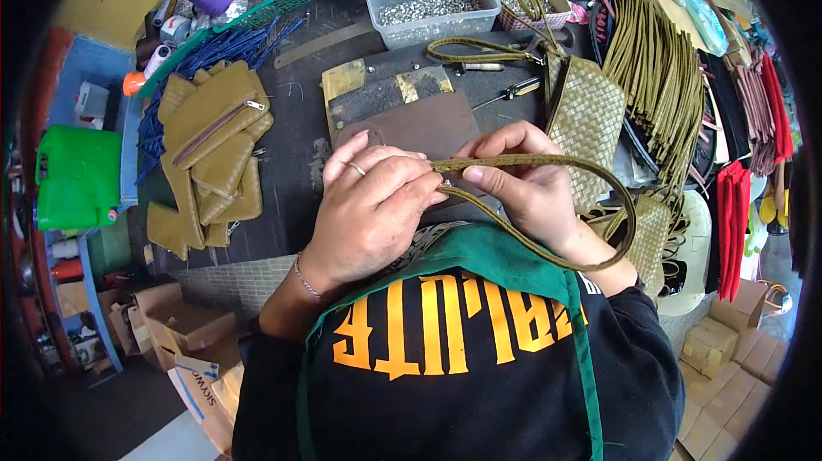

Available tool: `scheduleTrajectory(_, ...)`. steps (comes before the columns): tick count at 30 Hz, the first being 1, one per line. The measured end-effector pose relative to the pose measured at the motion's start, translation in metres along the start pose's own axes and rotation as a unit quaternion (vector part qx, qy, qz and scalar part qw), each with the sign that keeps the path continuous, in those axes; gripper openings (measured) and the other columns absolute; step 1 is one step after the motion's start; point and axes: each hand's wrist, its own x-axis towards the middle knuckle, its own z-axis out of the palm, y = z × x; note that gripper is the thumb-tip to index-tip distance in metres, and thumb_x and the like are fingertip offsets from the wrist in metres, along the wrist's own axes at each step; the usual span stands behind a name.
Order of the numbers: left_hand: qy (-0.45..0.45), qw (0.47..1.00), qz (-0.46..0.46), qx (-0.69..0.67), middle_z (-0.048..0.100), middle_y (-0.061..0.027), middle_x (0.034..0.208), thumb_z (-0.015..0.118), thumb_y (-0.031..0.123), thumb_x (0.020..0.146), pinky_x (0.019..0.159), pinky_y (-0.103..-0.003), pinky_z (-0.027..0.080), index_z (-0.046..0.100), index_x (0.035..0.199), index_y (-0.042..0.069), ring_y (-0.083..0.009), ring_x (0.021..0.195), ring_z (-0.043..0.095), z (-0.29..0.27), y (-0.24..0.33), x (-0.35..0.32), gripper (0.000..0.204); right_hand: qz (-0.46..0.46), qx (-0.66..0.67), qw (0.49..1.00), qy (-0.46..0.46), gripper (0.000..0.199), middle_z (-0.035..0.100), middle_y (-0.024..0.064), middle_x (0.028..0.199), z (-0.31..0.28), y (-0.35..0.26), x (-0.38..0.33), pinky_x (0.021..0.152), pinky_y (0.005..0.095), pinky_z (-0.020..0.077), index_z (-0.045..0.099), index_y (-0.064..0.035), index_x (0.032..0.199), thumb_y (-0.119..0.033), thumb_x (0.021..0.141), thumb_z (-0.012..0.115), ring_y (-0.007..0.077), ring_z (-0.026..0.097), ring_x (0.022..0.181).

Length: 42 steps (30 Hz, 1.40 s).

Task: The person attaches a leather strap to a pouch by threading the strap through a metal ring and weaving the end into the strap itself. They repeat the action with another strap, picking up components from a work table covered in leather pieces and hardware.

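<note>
Olive woven strap [556, 166] loops from both hands out to the right and back under the right wrist, held just above the dark surface [295, 131] and in front of a brown leather piece [419, 127]. Left hand [368, 208] is curled nearly closed, its fingertips pinching the strap's two ends together (a ring shows on one finger). Right hand [522, 183] is likewise closed on the strap, thumb pressed along it just beside the left fingertips. Left of the hands lies a pile of olive zip pouches [214, 153]. Cardboard boxes [184, 333] sit on the floor at lower left, more boxes [728, 350] at lower right. A clear tub of small metal parts [432, 3], with a white label on its lid edge, stands at the far side.
</note>
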Motion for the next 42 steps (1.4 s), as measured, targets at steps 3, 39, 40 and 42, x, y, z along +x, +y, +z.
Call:
scheduleTrajectory(3, 0.007, 1.000, 0.010, 0.026, 0.056, 0.0040, 0.082, 0.065, 0.016, 0.068, 0.091, -0.034, 0.028, 0.061, 0.078, 0.012, -0.0109, 0.084, 0.054, 0.000, 0.000, 0.000, 0.012, -0.042, -0.033, 0.998, -0.019, 0.012, 0.059, 0.0115, 0.089, 0.000, 0.001, -0.004, 0.072, 0.0226, 0.0471, 0.051, 0.0021, 0.083, 0.000, 0.076, 0.060, 0.0115, 0.056, 0.080)
scheduleTrajectory(39, -0.015, 0.999, -0.041, -0.019, 0.053, 0.0040, 0.072, 0.066, 0.018, 0.068, 0.088, -0.033, 0.030, 0.058, 0.077, 0.012, -0.0110, 0.073, 0.054, 0.001, 0.002, 0.002, 0.014, -0.087, 0.000, 0.987, -0.133, 0.018, 0.058, 0.0111, 0.092, -0.010, 0.008, -0.002, 0.077, 0.0257, 0.0464, 0.047, 0.0019, 0.095, 0.003, 0.078, 0.055, 0.0148, 0.056, 0.087)
scheduleTrajectory(40, -0.010, 0.998, -0.063, -0.027, 0.053, 0.0035, 0.072, 0.065, 0.018, 0.068, 0.088, -0.033, 0.030, 0.058, 0.077, 0.012, -0.0115, 0.073, 0.054, 0.001, 0.004, 0.005, 0.013, -0.089, 0.001, 0.988, -0.123, 0.021, 0.057, 0.0100, 0.093, -0.007, 0.007, -0.003, 0.078, 0.0257, 0.0460, 0.047, 0.0016, 0.097, 0.003, 0.077, 0.056, 0.0144, 0.055, 0.089)
scheduleTrajectory(42, -0.004, 0.996, -0.086, -0.033, 0.052, 0.0031, 0.073, 0.065, 0.018, 0.069, 0.088, -0.033, 0.031, 0.059, 0.077, 0.012, -0.0120, 0.073, 0.054, 0.000, 0.005, 0.006, 0.012, -0.091, 0.001, 0.989, -0.116, 0.024, 0.056, 0.0088, 0.094, -0.004, 0.007, -0.003, 0.079, 0.0256, 0.0457, 0.047, 0.0014, 0.098, 0.004, 0.077, 0.057, 0.0141, 0.054, 0.090)
